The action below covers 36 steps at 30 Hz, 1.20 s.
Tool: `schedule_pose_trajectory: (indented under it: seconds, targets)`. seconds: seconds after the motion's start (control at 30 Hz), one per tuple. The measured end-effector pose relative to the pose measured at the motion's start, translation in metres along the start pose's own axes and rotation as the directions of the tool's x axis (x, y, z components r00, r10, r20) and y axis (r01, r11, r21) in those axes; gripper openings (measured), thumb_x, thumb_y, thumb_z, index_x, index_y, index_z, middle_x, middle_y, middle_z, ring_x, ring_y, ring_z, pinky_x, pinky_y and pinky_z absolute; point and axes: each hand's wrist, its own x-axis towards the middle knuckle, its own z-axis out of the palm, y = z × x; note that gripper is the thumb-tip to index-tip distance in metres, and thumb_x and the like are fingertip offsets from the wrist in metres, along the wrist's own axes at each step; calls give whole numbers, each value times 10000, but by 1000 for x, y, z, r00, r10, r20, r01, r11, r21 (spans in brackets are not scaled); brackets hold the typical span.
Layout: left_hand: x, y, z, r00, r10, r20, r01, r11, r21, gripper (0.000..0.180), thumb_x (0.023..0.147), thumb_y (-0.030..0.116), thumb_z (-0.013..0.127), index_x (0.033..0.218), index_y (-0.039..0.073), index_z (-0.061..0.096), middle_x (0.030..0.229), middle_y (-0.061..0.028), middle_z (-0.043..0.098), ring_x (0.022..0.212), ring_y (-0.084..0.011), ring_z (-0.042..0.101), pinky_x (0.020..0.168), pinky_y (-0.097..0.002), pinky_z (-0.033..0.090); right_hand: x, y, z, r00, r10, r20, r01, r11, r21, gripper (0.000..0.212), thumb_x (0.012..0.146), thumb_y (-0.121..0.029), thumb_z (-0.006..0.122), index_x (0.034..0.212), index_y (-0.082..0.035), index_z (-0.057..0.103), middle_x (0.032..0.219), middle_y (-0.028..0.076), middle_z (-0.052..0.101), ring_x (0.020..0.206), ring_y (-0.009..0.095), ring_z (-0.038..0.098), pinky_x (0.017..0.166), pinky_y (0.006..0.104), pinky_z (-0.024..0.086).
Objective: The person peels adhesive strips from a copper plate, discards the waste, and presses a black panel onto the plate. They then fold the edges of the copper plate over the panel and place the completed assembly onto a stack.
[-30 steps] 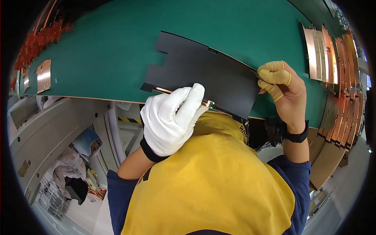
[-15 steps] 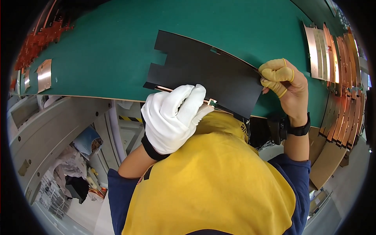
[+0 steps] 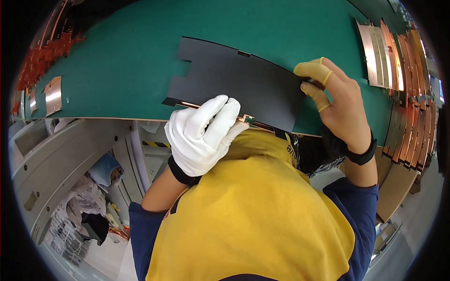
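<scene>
A flat black sheet (image 3: 234,79) with notches in its left end lies slanted at the front of the green tabletop, a copper-coloured strip (image 3: 190,105) along its near edge. My left hand (image 3: 204,131), in a white glove, is closed on that near edge, thumb below and fingers above. A small copper-coloured tab (image 3: 248,119) sticks out beside the glove's fingertips. At the sheet's right end is my right hand (image 3: 335,96), with yellow cots on its fingertips. Its index finger and thumb are parted around the far right corner, apparently not gripping it.
Copper-coloured strips and plates (image 3: 412,93) are stacked along the right side of the green tabletop (image 3: 140,61). Red-orange parts (image 3: 47,58) lie at the far left, with a small copper plate (image 3: 53,96) nearer. Below the left edge stand a grey metal frame (image 3: 70,150) and crumpled wrapping (image 3: 86,196).
The black sheet and my left hand have shifted slightly left. My right finger and thumb, pinched on the sheet's right corner before, have spread apart.
</scene>
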Motion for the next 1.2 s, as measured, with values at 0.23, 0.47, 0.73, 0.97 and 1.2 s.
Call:
schedule_pose_trajectory:
  seconds: [0.23, 0.47, 0.73, 0.97, 1.2]
  targets:
    - [0, -1, -1, 999, 27, 21, -27, 1000, 12, 394, 614, 237, 859, 943, 83, 707, 970, -39, 645, 542, -191, 579, 465, -288, 450, 12, -4, -9, 971, -173, 166, 226, 895, -384, 225, 774, 46, 688, 983, -31, 654, 861, 88, 645, 707, 223, 616, 624, 288, 485]
    - [4, 0, -3, 999, 20, 50, -21, 999, 24, 386, 623, 235, 856, 937, 74, 702, 967, -40, 643, 513, -206, 563, 463, -308, 452, 1, 5, -22, 995, 25, -93, -14, 993, 115, 189, 796, 33, 693, 976, -24, 694, 879, 49, 683, 744, 143, 614, 682, 261, 479]
    - [7, -5, -14, 994, -111, -10, 111, 976, 188, 349, 669, 184, 837, 977, 109, 692, 979, -44, 627, 759, -226, 609, 639, -348, 499, -25, 46, -85, 842, 475, -254, -360, 847, 391, 216, 849, -20, 689, 1064, -38, 688, 882, -9, 671, 799, 87, 589, 725, 253, 480]
    - [37, -11, -39, 968, -241, -67, 248, 898, 363, 317, 698, 101, 779, 1000, 89, 685, 1001, -63, 624, 903, -237, 610, 771, -355, 503, -11, 54, -39, 963, 243, -121, -255, 963, -93, 272, 800, -58, 724, 1064, -22, 673, 927, 65, 658, 791, 148, 601, 719, 280, 488]
    - [68, 39, 16, 966, 138, 220, -171, 975, 141, 188, 671, 98, 705, 849, 62, 655, 900, -63, 622, 922, -222, 609, 729, -319, 520, -42, 22, -26, 994, -91, -65, 84, 991, -107, 277, 748, -82, 758, 989, -14, 639, 893, 104, 615, 751, 223, 594, 676, 308, 491]
